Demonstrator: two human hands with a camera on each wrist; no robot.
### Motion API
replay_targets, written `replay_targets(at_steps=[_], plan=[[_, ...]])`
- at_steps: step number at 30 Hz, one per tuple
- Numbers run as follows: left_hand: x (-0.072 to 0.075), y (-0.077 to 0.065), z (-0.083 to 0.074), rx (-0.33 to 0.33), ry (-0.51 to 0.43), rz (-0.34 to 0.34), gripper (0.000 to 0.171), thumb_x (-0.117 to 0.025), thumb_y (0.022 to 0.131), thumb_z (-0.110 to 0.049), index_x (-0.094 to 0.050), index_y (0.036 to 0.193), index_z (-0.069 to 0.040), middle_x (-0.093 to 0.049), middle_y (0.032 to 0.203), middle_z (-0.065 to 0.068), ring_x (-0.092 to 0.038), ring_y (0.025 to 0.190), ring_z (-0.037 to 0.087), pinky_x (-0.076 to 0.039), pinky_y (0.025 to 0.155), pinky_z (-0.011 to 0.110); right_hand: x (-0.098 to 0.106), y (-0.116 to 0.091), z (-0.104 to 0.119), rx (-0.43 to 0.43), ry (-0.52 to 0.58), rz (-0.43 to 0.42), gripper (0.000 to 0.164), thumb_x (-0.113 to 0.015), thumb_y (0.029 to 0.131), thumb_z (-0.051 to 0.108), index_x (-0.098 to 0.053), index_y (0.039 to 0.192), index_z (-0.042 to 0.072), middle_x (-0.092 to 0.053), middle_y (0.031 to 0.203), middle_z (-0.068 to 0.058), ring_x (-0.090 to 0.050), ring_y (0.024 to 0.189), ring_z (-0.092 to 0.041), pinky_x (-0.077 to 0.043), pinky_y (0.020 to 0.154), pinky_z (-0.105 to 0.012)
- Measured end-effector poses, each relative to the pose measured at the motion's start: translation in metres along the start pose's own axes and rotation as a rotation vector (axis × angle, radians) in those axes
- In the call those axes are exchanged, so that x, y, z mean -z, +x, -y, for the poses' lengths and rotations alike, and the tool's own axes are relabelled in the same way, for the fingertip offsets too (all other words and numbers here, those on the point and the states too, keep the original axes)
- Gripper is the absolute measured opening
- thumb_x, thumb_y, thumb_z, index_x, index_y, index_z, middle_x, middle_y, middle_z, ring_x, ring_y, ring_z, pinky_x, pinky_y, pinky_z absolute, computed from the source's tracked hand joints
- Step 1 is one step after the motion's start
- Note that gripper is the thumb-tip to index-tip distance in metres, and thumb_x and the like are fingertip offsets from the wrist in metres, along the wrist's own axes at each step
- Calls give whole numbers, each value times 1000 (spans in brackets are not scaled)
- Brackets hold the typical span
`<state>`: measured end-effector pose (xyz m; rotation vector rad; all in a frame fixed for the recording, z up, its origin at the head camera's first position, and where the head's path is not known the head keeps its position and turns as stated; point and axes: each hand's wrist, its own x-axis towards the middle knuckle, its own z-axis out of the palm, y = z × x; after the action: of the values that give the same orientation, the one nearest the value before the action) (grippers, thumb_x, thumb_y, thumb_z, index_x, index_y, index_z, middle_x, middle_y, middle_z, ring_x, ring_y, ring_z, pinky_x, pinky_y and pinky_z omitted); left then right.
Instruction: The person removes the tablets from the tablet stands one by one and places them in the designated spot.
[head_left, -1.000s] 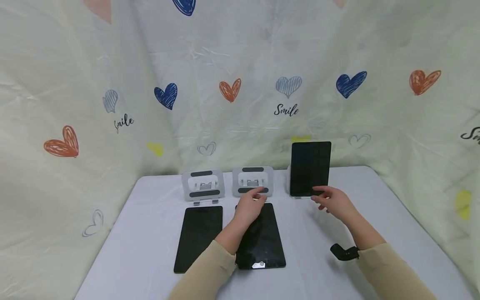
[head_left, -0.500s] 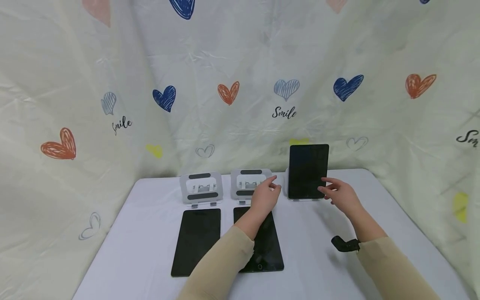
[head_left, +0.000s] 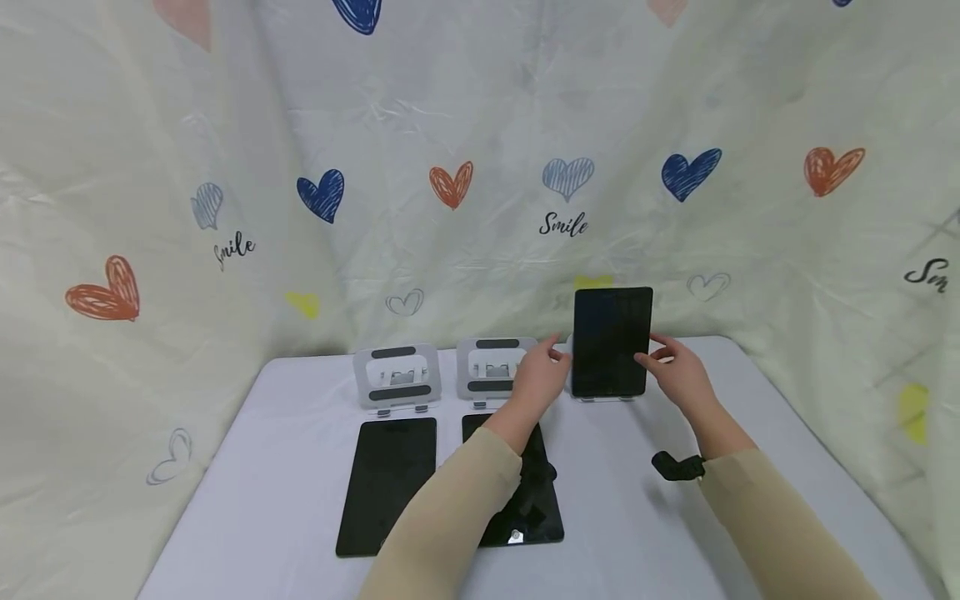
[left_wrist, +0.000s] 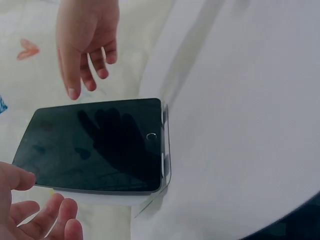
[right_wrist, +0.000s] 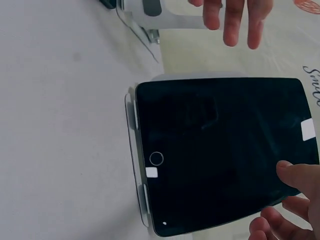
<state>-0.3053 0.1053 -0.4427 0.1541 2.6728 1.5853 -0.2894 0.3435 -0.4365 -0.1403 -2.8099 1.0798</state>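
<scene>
A black tablet (head_left: 611,342) stands upright on a stand whose body is mostly hidden behind it; its thin front ledge (right_wrist: 131,160) shows along the tablet's lower edge. My left hand (head_left: 538,379) is beside the tablet's left edge, thumb and fingers apart. In the right wrist view its fingertips stay clear of the tablet. On the other side, my right hand (head_left: 681,375) has its thumb overlapping the front of the screen (right_wrist: 225,145) and its fingers by the right edge. The left wrist view shows a small gap between that hand and the tablet.
Two grey stands (head_left: 397,377) with dark pads stand bare along the back, the second stand (head_left: 495,387) nearer my left hand. In front lie two more tablets, the left tablet (head_left: 390,475) and one (head_left: 536,508) partly under my left sleeve. A heart-print curtain (head_left: 480,100) hangs behind.
My left hand has moved right, from over the middle stand to the upright tablet's left side. The right hand has risen slightly and come to its right edge. The tablets stay put.
</scene>
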Motion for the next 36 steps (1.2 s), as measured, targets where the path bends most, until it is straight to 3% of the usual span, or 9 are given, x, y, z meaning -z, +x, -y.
replay_targets(at_steps=[6,12,19,23,36], plan=[[-6,9,-9,14,13,19,50,-58,100,-33,-47,149,-29,-65,100,-10,-58,75,7,-47,68,32,1,10,-5,-8,17,-24,72,-60,99,38,-32,151,-3,-52,129,-30,-50,116,-45,-47,87,-52],[-9,18,-13,24,8,28,54,-59,99,-33,-43,151,-30,-61,91,-10,-55,72,10,-44,65,32,-3,20,-9,-13,24,26,79,-58,99,42,-23,155,-2,-42,141,-34,-46,126,-49,-43,97,-58],[-14,20,-16,11,-7,77,58,-60,99,-31,-39,153,-29,-58,87,-9,-53,68,13,-42,61,33,-6,25,-9,-27,44,45,81,-59,99,42,-19,157,3,-41,143,-32,-44,127,-47,-43,98,-58],[-16,20,-18,12,18,90,58,-60,99,-31,-39,153,-28,-59,91,-9,-55,74,11,-44,65,33,-6,25,-8,-34,53,45,79,-58,99,40,-19,157,3,-42,141,-32,-43,127,-46,-42,98,-58],[-22,27,-5,-5,31,67,57,-62,99,-27,-41,152,-34,-57,89,-10,-53,72,11,-42,62,31,-6,24,-13,-4,79,23,74,-58,100,36,-23,156,1,-44,141,-32,-47,125,-46,-43,98,-57]])
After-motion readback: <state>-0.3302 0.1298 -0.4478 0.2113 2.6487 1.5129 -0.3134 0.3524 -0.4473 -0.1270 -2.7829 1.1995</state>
